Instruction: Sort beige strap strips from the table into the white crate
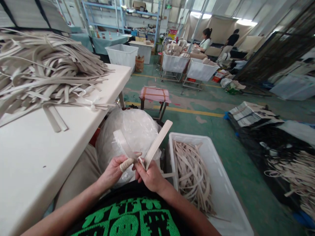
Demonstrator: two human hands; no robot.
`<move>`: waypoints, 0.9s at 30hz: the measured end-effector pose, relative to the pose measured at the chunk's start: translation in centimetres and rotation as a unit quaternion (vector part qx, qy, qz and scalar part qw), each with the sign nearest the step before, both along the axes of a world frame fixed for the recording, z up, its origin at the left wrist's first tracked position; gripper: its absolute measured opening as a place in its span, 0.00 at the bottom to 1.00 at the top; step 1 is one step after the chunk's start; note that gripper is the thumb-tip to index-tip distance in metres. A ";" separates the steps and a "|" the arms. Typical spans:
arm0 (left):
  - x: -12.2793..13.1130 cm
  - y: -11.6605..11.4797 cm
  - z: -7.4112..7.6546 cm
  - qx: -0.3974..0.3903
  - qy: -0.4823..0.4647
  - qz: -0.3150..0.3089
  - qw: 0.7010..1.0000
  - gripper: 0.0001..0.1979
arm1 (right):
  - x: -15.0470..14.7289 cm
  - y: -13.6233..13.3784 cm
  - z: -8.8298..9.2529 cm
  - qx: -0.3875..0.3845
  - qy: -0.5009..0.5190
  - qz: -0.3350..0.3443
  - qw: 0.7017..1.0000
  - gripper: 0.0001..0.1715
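Close together in front of my body, both hands are closed on beige fabric strips. My left hand (116, 168), with a wrapped finger, pinches a strip (121, 139) whose end sticks up to the left. From my right hand (151, 175) a broader, flat strip (159, 139) rises to the upper right. Between the fingers the strips come near each other; whether they are one piece I cannot tell. Behind the hands is a large translucent plastic bag (131, 119). To the right, a white plastic bin (221, 183) holds many loose beige strips (190, 170).
A white table (27, 157) on my left carries a big heap of strips (61, 62). Ahead stands a pink-topped stool (155, 94). Bundled strips (299, 173) lie on the floor at right. Farther back are white carts (175, 63) and two people.
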State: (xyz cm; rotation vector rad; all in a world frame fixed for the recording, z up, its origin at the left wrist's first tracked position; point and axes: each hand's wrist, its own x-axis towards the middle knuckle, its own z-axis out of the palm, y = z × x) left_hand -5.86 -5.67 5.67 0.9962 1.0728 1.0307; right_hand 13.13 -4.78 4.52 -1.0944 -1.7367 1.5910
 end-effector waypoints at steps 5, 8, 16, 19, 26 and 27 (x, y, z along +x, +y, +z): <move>0.1 -0.1 -0.8 -0.019 -0.002 0.062 0.998 0.25 | 1.6 0.0 -0.9 0.001 -0.023 0.055 0.998 0.31; -0.2 -0.5 -1.5 -0.041 0.008 0.086 0.995 0.25 | 2.6 -1.2 -2.4 -0.039 -0.064 0.048 0.996 0.32; 1.1 -0.9 -2.6 -0.050 -0.016 0.046 0.998 0.27 | 2.0 -1.3 -2.0 -0.005 -0.047 0.020 0.999 0.31; 0.5 -0.8 -2.5 -0.036 -0.016 0.081 0.996 0.23 | 2.6 -1.8 -2.3 -0.016 -0.061 0.026 0.998 0.30; 1.2 0.5 -2.6 -0.069 -0.032 0.056 0.996 0.22 | 1.6 -1.6 -2.3 -0.019 -0.033 -0.008 0.999 0.28; 1.0 1.6 -2.0 -0.068 -0.040 0.055 0.995 0.23 | 1.5 -1.3 -2.1 -0.027 -0.019 -0.010 0.999 0.30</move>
